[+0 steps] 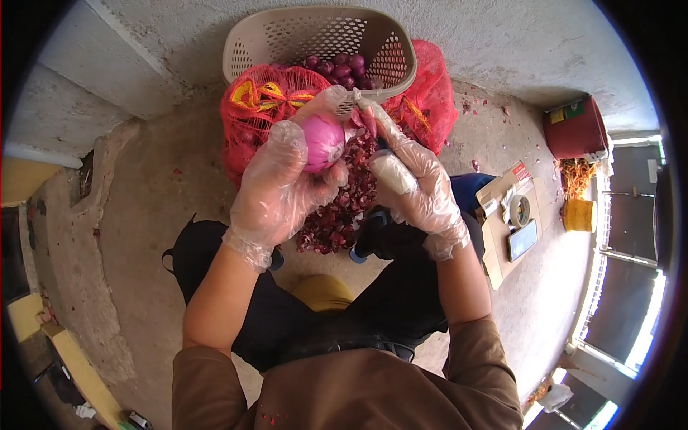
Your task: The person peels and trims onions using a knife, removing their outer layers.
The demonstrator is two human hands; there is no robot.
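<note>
My left hand (276, 183), in a clear plastic glove, is closed around a peeled red onion (324, 143), its pink-purple surface facing right. My right hand (412, 175), gloved too and with a white wrap on one finger, is closed just right of the onion. Between its fingers shows the dark handle (383, 144) of what looks like a small knife, mostly hidden. A strip of red onion skin (368, 122) hangs at the thumb and fingertips. Below both hands, a heap of onion skins (337, 222) lies on the floor between my feet.
A beige perforated basket (247, 43) with several red onions (342, 68) stands against the wall. Red mesh sacks (236, 136) flank its front. To the right lie cardboard (494, 251), a tape roll (519, 211) and a phone (522, 240). A red bucket (575, 129) stands farther right.
</note>
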